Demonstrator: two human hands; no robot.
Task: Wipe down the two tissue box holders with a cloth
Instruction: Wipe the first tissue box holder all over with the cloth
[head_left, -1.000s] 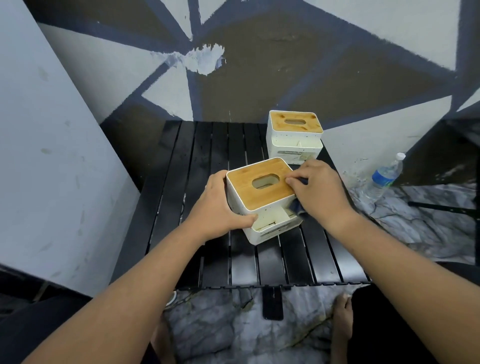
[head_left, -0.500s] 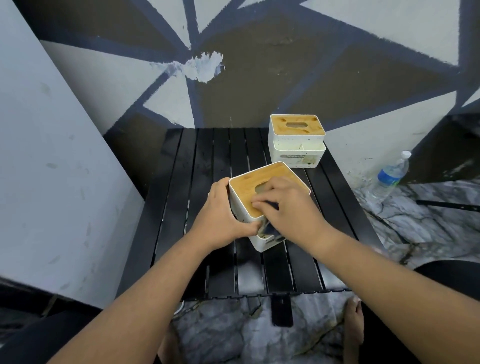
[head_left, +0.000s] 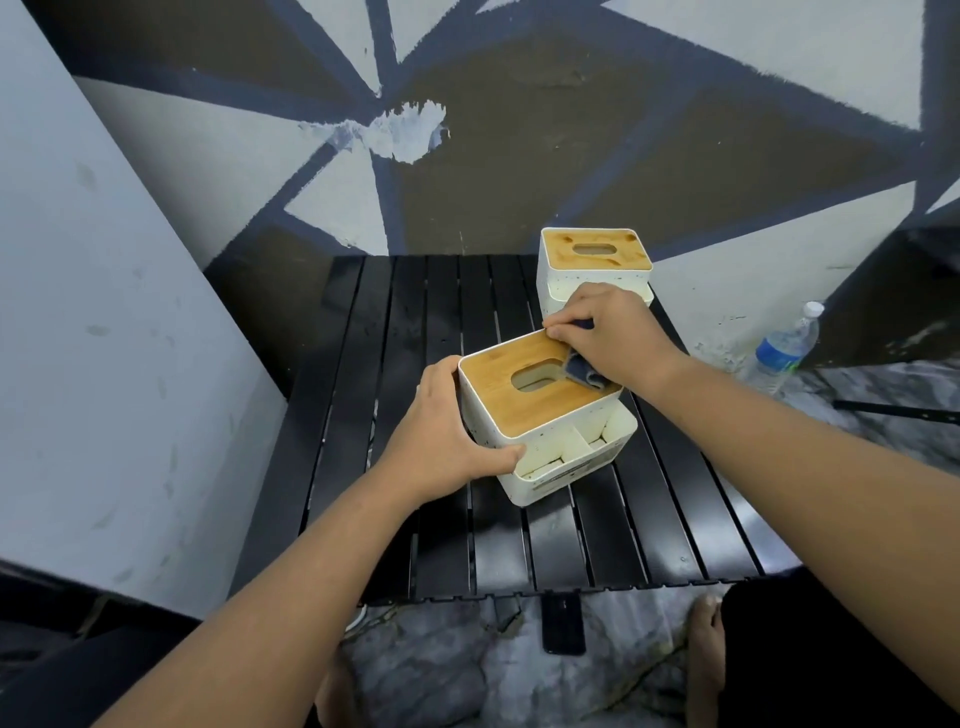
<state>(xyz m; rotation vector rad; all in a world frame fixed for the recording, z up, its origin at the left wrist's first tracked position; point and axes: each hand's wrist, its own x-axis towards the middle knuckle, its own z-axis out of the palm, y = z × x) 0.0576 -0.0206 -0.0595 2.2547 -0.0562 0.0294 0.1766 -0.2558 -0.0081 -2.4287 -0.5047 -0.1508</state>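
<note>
My left hand (head_left: 441, 452) grips the near tissue box holder (head_left: 519, 402) at frame centre. The fingers wrap its left wall and the thumb curls onto the white front side. The holder sits on the black slatted table (head_left: 395, 338), turned at an angle to the slats. Its wooden lid faces up and its compartment tray points lower right.

My right hand (head_left: 618, 332) has its fingers curled, pinching a dark blue cloth (head_left: 584, 373). It presses the cloth on the right rear of the lid, just right of the oval slot, and a fold of cloth pokes out under the palm.

The far tissue box holder (head_left: 595, 254) stands upper centre-right at the table's back edge, just behind my right hand and apart from the near one.

A water bottle (head_left: 784, 353) stands on the floor at right. A dark phone (head_left: 562, 623) lies on the floor at lower centre, with a bare foot (head_left: 704, 639) to its right.
</note>
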